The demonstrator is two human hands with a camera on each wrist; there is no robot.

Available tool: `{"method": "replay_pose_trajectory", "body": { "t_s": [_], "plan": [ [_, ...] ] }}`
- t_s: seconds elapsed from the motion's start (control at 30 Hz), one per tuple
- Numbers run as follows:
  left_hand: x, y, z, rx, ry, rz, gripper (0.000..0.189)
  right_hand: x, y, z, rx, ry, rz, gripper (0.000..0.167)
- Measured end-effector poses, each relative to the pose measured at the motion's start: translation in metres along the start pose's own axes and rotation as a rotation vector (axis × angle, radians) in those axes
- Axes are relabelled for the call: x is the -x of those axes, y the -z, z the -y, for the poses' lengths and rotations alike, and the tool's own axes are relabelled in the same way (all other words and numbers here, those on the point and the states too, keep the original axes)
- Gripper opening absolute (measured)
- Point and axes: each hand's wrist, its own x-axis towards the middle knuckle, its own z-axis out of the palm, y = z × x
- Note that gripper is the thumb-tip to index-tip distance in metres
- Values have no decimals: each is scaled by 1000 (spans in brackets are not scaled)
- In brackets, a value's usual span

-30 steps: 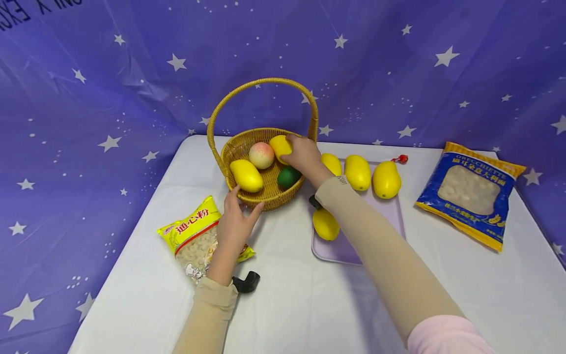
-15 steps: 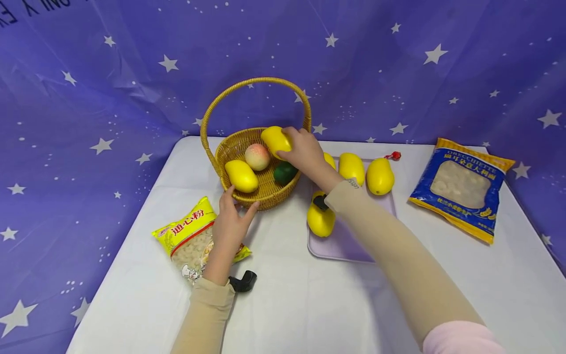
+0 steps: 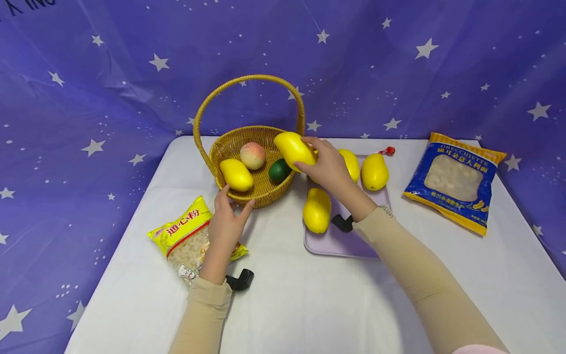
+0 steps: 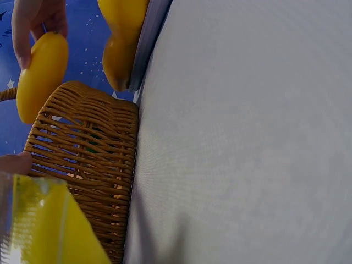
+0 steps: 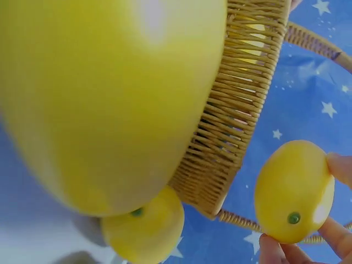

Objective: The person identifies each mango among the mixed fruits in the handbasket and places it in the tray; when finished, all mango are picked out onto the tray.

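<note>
My right hand (image 3: 327, 164) grips a yellow mango (image 3: 292, 149) above the right side of the wicker basket (image 3: 267, 197). In the right wrist view, its fingertips pinch the mango (image 5: 291, 187) from the side. My left hand (image 3: 227, 221) rests at the basket's front rim, fingers spread and thumb apart, touching the wicker. Inside the basket lie another yellow mango (image 3: 236, 175), a peach (image 3: 253, 156) and a dark green fruit (image 3: 279, 171). A mango (image 3: 317, 211) sits on the lilac tray (image 3: 342, 246), with others behind it, partly hidden by my right hand.
A yellow bag of pasta (image 3: 190, 241) lies beneath my left forearm. At the right is a blue orecchiette bag (image 3: 455, 179). A red-wrapped candy (image 3: 389, 151) lies behind the tray. The basket's tall handle (image 3: 254, 77) arches over it.
My right hand has lifted the mango out of the basket and carried it right, toward the tray. The left hand stays at the basket rim. The head view has shifted slightly.
</note>
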Motion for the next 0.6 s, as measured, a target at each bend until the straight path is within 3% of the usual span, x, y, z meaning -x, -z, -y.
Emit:
{"method": "replay_pose_trajectory", "body": {
  "t_s": [0.2,0.6],
  "plan": [
    [0,0,1,0,-3,-9,93,23,12,-15,-59,-23,-55,66],
    [-2,-1,0,-5,-7,-6,92,67,25,-51,-143,-150,-136,67]
  ]
}}
